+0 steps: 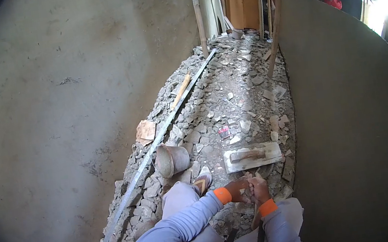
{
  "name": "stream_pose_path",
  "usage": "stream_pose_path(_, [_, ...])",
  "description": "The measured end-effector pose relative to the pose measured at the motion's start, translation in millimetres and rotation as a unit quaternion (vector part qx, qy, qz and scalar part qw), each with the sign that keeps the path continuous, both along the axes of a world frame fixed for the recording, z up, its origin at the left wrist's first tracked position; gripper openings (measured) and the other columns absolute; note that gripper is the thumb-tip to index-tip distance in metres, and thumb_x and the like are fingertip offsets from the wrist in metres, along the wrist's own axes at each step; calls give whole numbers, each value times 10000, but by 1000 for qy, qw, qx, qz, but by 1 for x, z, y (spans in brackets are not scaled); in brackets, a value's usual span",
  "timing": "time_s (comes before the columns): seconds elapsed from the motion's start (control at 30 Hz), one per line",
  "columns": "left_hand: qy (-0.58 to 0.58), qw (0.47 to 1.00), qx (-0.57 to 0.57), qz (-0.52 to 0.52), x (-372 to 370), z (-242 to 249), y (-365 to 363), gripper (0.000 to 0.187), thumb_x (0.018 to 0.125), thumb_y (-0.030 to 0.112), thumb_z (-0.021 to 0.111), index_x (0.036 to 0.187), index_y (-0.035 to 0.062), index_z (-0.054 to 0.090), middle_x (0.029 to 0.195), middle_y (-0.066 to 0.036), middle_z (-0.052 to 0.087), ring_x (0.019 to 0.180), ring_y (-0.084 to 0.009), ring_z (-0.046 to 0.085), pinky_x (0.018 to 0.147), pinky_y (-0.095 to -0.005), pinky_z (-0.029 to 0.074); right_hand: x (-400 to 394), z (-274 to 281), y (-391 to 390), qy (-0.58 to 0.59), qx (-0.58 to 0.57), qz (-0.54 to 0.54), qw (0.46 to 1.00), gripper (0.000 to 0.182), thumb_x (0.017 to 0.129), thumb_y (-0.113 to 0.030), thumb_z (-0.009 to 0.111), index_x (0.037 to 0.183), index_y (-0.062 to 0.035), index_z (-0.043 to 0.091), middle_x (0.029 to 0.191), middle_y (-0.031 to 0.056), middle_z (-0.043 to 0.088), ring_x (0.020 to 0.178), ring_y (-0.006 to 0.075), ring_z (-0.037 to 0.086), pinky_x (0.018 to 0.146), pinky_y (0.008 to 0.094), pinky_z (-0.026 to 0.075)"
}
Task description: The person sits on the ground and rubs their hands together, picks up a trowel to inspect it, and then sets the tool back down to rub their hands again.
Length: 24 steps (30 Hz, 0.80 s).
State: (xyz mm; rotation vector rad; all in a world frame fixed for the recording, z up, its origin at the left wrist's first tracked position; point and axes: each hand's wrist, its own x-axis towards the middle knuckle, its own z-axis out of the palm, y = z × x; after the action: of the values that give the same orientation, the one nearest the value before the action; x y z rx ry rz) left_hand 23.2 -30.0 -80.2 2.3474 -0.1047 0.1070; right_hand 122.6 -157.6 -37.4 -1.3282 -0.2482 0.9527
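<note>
Curling my left hand (237,189) and right hand (260,188) close together, I cannot tell from this remote feed whether they pinch anything. Just beyond, the white rectangular float (271,153) lies on grey rubble (207,100), its brown wooden handle (247,155) up, presumably for easy grasping.

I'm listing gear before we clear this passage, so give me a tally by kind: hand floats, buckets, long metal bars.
Hand float: 1
Buckets (near bucket, far bucket): 2
Long metal bar: 1
Total: 4
</note>
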Motion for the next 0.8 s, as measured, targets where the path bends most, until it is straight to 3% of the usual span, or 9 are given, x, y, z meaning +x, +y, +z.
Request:
stream_pose_path(0.17, [84, 996, -35, 13, 6, 2, 1, 1073, 619, 512, 796, 1435, 88, 243, 1493, -223, 227, 1376, -380, 237, 1107, -392, 269, -3, 12, 2, 24, 12, -12, 1000, 192, 883, -189, 553, 732, -73, 526, 580, 0, 485, 446, 83, 440, 410, 228, 351])
stream_pose_path(0.3, [60, 997, 10, 39, 5, 1, 3, 1178, 634, 509, 788, 1483, 91, 84, 1511, -223, 165, 1375, -385, 235, 1105, -408, 267, -3, 14, 1, 23, 13, -9, 1000, 160, 882, -194, 552, 784, -68, 540, 604, 11, 511, 461, 92, 470, 425, 227, 377])
stream_pose_path(0.43, [4, 998, 63, 11, 8, -4, 4, 1185, 661, 486, 782, 1482, 61, 41, 1523, -233, 98, 1374, -400, 230, 1102, -425, 267, -3, 18, 1, 87, 25, -22, 996, 141, 870, -186, 551, 789, -70, 553, 628, 24, 535, 489, 104, 493, 446, 238, 400])
stream_pose_path(0.67, [-36, 997, -61, -19, 11, 18, -5, 1232, 657, 458, 801, 1481, 59, -24, 1520, -254, 75, 1410, -385, 110, 1131, -435, 173, 6, -1, -5, 137, 91, -34, 986, 125, 840, -157, 520, 835, -53, 589, 669, 25, 560, 530, 108, 506, 475, 243, 408])
stream_pose_path(0.73, [5, 991, -136, -20, 12, 34, -8, 1236, 654, 459, 803, 1480, 48, -19, 1518, -259, 79, 1416, -374, 86, 1137, -430, 148, 8, -4, -4, 132, 102, -27, 986, 111, 831, -144, 521, 785, -50, 560, 664, 45, 557, 541, 129, 509, 493, 260, 421])
stream_pose_path(0.8, [-20, 990, -135, -25, 13, 32, -6, 1235, 651, 454, 806, 1479, 41, -12, 1518, -256, 85, 1413, -377, 96, 1137, -423, 147, 8, -3, -2, 141, 130, -34, 981, 111, 827, -138, 523, 760, -52, 545, 669, 52, 558, 553, 139, 514, 508, 269, 429])
